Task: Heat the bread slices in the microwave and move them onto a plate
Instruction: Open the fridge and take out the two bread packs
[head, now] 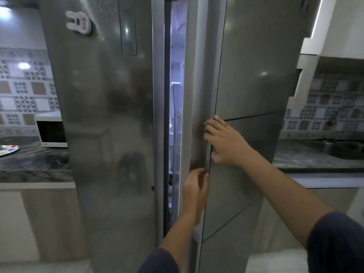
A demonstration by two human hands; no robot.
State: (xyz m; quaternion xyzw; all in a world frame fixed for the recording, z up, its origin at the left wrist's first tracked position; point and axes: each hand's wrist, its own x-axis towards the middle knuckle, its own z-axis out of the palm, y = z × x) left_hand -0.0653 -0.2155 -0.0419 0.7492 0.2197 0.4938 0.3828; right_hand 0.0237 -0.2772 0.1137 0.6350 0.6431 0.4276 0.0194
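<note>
Both hands grip the long edge of the right fridge door [256, 75], which stands slightly ajar. The left hand [195, 188] curls round the edge low down, and the right hand [226, 143] hooks over it higher up. The lit gap [175, 56] is too narrow to show what is inside. The microwave [51, 131] and the patterned plate [7, 149] sit on the left bench [35, 164].

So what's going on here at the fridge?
A person stands at a side-by-side fridge with both hands on the right door, which is ajar, with the lit inside showing through the gap. The left hand grips the door's edge low down, and the right hand holds it higher up. The microwave and a plate sit on the counter at left.
</note>
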